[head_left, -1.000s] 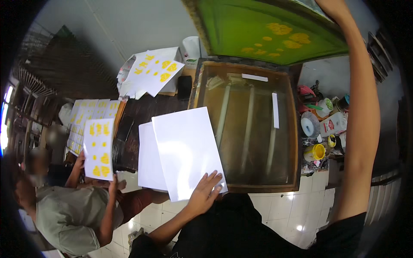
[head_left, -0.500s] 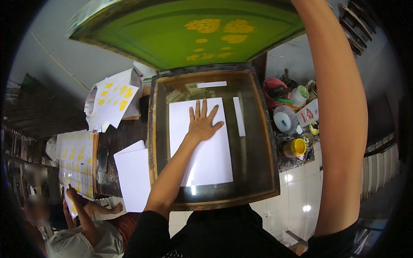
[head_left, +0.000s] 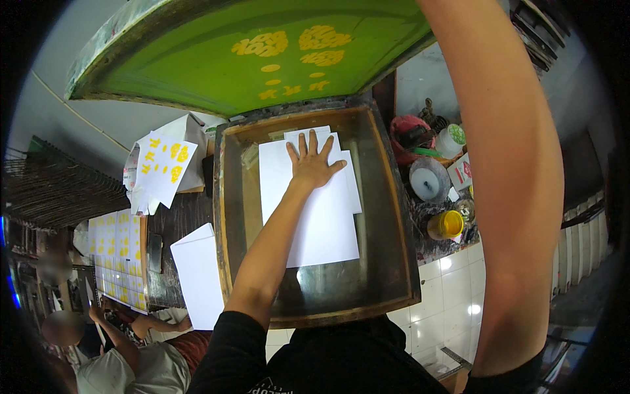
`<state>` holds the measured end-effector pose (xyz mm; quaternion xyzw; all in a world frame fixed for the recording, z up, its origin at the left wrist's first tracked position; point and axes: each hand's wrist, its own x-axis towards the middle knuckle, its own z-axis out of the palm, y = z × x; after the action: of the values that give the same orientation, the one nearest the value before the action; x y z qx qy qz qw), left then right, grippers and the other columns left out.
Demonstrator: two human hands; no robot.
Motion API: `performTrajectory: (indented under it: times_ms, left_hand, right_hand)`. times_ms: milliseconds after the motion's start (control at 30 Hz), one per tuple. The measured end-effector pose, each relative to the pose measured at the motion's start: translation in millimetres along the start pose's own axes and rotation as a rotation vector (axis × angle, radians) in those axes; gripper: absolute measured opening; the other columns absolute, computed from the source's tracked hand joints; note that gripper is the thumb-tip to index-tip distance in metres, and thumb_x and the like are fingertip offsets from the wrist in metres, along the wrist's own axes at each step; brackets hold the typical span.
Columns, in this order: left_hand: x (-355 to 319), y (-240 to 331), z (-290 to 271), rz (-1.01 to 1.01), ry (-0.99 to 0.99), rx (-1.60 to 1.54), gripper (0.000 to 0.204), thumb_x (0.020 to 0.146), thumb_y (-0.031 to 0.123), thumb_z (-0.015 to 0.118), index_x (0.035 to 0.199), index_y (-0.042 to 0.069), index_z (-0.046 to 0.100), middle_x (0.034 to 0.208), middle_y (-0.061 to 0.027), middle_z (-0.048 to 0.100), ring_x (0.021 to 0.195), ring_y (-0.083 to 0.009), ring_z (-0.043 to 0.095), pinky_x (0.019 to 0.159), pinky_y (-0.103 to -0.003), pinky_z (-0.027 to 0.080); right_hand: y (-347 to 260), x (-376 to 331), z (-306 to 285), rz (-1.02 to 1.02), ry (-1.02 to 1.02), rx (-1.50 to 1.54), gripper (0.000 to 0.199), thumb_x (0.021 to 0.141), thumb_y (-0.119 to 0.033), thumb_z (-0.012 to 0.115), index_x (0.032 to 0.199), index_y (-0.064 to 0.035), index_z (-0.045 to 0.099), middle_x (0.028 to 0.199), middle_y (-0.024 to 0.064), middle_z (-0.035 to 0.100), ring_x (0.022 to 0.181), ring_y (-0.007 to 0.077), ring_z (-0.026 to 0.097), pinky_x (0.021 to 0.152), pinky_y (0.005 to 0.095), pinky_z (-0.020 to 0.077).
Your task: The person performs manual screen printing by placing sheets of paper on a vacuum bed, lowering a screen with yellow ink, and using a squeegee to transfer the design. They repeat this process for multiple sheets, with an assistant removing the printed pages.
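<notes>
White paper sheet [head_left: 321,217] lies flat on the glass bed of the wooden printing frame [head_left: 394,217], near its far end, over a second white sheet whose right edge shows just beside it. We press our left hand [head_left: 314,164] on the sheet's upper part, palm down, fingers spread wide and flat; nothing is clasped in it. Our right arm [head_left: 505,171] runs straight up past the right side of the frame to the raised green screen [head_left: 216,59]. The right hand itself is out of view above the picture's top edge, so its grip we cannot tell. The screen is tilted up over the far end of the frame and carries yellow motifs on its underside.

Left of the frame, a stack of blank white sheets [head_left: 197,272] rests on the dark table [head_left: 174,217]. Further left, printed sheets with yellow marks [head_left: 161,164] lie in a pile. Right of the frame stand a yellow ink pot [head_left: 446,224] and other jars. A second person [head_left: 125,364] sits at lower left, handling printed sheets.
</notes>
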<state>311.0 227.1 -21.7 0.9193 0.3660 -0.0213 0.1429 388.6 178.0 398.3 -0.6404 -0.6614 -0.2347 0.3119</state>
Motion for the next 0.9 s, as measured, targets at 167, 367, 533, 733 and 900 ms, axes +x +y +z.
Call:
performTrajectory:
  times_ms: [167,367,533,733,900]
  left_hand:
    - [-57.9,13.8,-68.5,0.193,0.333,-0.780,0.076,0.102,0.053,0.056,0.160,0.010,0.035,0.157,-0.0256,0.044,0.150,-0.0416,0.035,0.124,-0.053,0.021]
    - [-261.9,-11.6,-113.7,0.396,0.579,-1.594,0.053,0.104,0.035,0.060,0.132,-0.010,0.057,0.122,-0.0289,0.069,0.110,-0.0360,0.070,0.105,-0.048,0.050]
    - [-367.0,-19.5,-33.0,-0.178,-0.039,-1.790,0.034,0.103,0.027,0.060,0.108,-0.006,0.065,0.114,-0.0297,0.071,0.094,-0.0336,0.075,0.091,-0.046,0.060]
    - [-375.9,-29.5,53.3,-0.502,-0.192,-2.261,0.025,0.100,0.012,0.059,0.116,-0.006,0.060,0.133,-0.0318,0.062,0.119,-0.0345,0.068,0.100,-0.044,0.058]
    - [-373.0,-33.0,65.7,-0.621,-0.218,-2.272,0.039,0.095,0.012,0.054,0.126,-0.012,0.054,0.133,-0.0292,0.064,0.112,-0.0328,0.070,0.102,-0.042,0.055]
  right_hand:
    - [-19.5,-44.9,-15.6,0.076,-0.091,0.085,0.032,0.096,-0.016,0.057,0.107,0.0108,0.069,0.103,0.0323,0.070,0.092,0.0471,0.068,0.088,0.0518,0.0527]
    - [-61.1,-181.5,6.7,0.133,-0.124,0.190,0.028,0.092,-0.018,0.065,0.113,-0.0003,0.063,0.109,0.0233,0.071,0.107,0.0437,0.065,0.095,0.0529,0.0460]
    - [-85.6,-296.9,39.0,0.215,-0.353,0.308,0.054,0.082,-0.025,0.083,0.122,-0.0014,0.055,0.114,0.0199,0.065,0.113,0.0413,0.059,0.099,0.0514,0.0414]
    - [-93.5,-380.0,113.3,0.194,-0.930,0.302,0.048,0.082,-0.029,0.084,0.111,-0.0024,0.056,0.108,0.0210,0.066,0.110,0.0413,0.061,0.095,0.0515,0.0427]
    - [-100.9,-408.9,126.0,0.035,-0.808,0.195,0.046,0.077,-0.026,0.083,0.107,-0.0011,0.058,0.099,0.0189,0.065,0.097,0.0359,0.062,0.084,0.0473,0.0450]
